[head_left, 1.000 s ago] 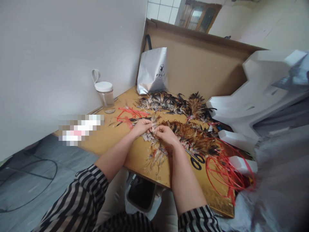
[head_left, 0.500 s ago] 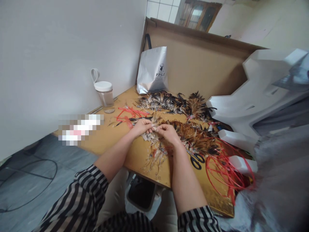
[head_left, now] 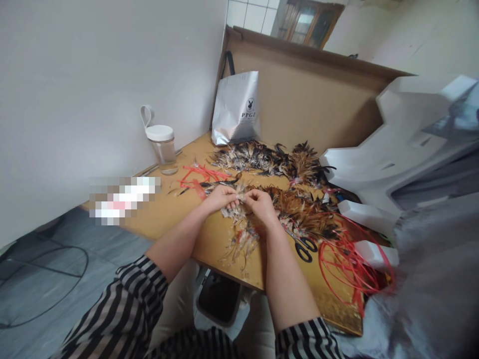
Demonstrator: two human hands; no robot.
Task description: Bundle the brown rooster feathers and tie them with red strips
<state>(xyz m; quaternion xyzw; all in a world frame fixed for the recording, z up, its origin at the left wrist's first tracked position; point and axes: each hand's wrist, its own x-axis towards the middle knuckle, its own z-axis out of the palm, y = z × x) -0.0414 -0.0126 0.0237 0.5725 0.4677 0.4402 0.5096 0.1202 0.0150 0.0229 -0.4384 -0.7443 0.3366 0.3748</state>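
Note:
Fingertips nearly together, my left hand [head_left: 221, 198] and my right hand [head_left: 261, 203] pinch a small feather [head_left: 241, 191] between them, over the wooden table [head_left: 213, 244]. Pale fluffy feather bits and loose feathers [head_left: 245, 242] lie just below the hands. Brown feather bundles [head_left: 307, 212] spread to the right of my right hand, and part of that pile is hidden behind it. Black-handled scissors [head_left: 305, 248] rest by my right forearm, their blades partly under the feathers. Red plastic strips [head_left: 200, 174] lie beyond my left hand.
Dark feather bundles [head_left: 254, 157] line the back, before a silver bag [head_left: 237, 109]. A lidded bottle [head_left: 162, 149] stands at the left by the wall. A tangle of red strip [head_left: 352, 259] and white foam [head_left: 374, 254] sit at the right. A black bin [head_left: 219, 299] is below the table edge.
Both hands stay in nearly the same place. The fingers have shifted slightly on the feather, and its tip, upright before, is now lower between them.

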